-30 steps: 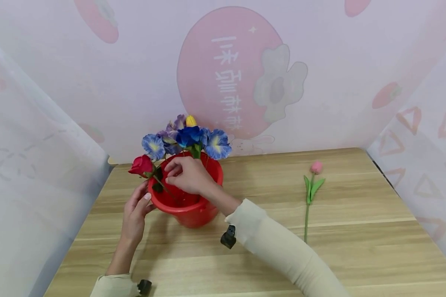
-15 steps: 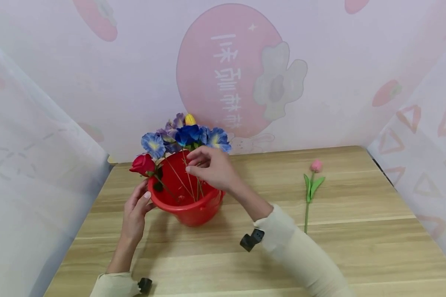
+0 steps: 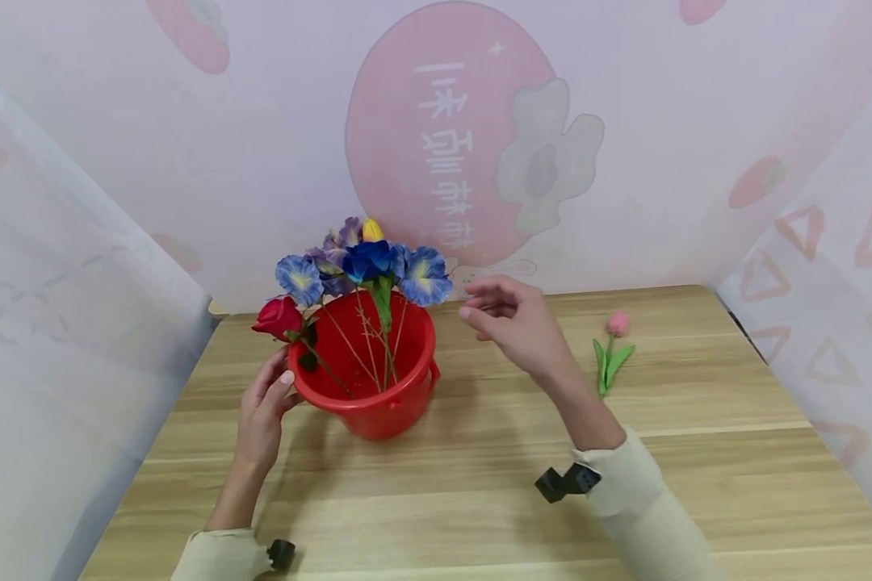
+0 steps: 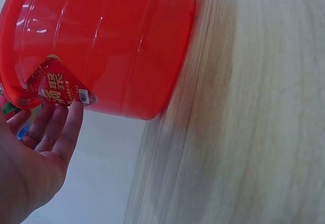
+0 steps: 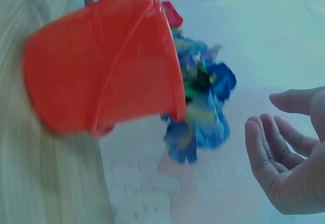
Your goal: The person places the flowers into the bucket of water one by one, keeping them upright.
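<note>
A red bucket point(image 3: 378, 420) stands on the table, left of the middle. My left hand point(image 3: 265, 411) touches its left side; in the left wrist view the fingers point(image 4: 68, 132) lie extended against the wall by a diamond-shaped label point(image 4: 61, 84). Inside the bucket lean a red rose point(image 3: 278, 318) at the left rim, a dark blue flower point(image 3: 367, 260), blue irises point(image 3: 425, 277), purple blooms point(image 3: 337, 246) and a yellow tulip point(image 3: 372, 231). My right hand point(image 3: 519, 331) hovers right of the bucket with loosely bent fingers, holding nothing. Farther right lies a pink tulip point(image 3: 618, 324), its lower stem hidden by my arm.
The wooden table point(image 3: 436, 516) reaches back to a printed cloth wall point(image 3: 647, 161), with cloth also at both sides. A small black camera point(image 3: 568, 482) sits at my right wrist and another camera point(image 3: 282, 554) at my left.
My right hand has come out of the bucket, away from the rose's stem, and moved right over the table. The left hand, bucket and flowers stay about the same.
</note>
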The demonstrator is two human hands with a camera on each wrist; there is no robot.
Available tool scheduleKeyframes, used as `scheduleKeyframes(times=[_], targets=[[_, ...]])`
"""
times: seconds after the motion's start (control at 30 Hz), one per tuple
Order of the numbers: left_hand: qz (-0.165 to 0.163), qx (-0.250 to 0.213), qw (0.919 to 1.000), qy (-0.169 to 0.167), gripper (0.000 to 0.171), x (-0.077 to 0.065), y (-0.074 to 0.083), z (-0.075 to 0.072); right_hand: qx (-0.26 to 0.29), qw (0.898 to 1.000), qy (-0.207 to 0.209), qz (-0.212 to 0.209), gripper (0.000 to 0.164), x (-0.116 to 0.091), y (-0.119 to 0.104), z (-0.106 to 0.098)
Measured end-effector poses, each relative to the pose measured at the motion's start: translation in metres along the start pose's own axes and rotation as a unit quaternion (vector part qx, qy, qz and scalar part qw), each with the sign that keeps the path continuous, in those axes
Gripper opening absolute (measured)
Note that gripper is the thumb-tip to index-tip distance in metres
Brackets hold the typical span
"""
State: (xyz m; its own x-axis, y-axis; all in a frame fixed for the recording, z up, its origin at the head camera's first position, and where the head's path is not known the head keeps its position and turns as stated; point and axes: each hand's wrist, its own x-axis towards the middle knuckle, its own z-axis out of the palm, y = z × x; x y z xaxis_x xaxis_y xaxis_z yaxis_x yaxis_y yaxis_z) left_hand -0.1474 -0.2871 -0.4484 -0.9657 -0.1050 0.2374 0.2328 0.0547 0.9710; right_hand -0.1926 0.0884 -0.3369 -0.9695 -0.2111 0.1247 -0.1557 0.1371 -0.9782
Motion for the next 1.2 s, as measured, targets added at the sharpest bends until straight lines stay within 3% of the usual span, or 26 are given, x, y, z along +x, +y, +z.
scheduleKeyframes(times=[0.5, 0.7, 0.9, 1.2], targets=[[-0.007, 0.005, 0.9999, 0.007, 0.047, -0.001, 0.0, -0.001, 0.005, 0.993, 0.092, 0.07, 0.042, -0.034, 0.048, -0.08], [-0.007, 0.003, 1.0, 0.005, 0.047, -0.001, 0.0, -0.002, 0.0, 0.988, 0.113, 0.102, 0.047, -0.046, 0.068, -0.102], [-0.006, 0.003, 1.0, 0.006, 0.047, -0.001, 0.0, -0.001, -0.002, 0.984, 0.129, 0.126, 0.041, -0.053, 0.089, -0.121], [0.0, 0.0, 1.0, 0.004, 0.046, 0.0, 0.001, 0.0, -0.031, 0.975, 0.132, 0.173, 0.059, -0.064, 0.116, -0.141]])
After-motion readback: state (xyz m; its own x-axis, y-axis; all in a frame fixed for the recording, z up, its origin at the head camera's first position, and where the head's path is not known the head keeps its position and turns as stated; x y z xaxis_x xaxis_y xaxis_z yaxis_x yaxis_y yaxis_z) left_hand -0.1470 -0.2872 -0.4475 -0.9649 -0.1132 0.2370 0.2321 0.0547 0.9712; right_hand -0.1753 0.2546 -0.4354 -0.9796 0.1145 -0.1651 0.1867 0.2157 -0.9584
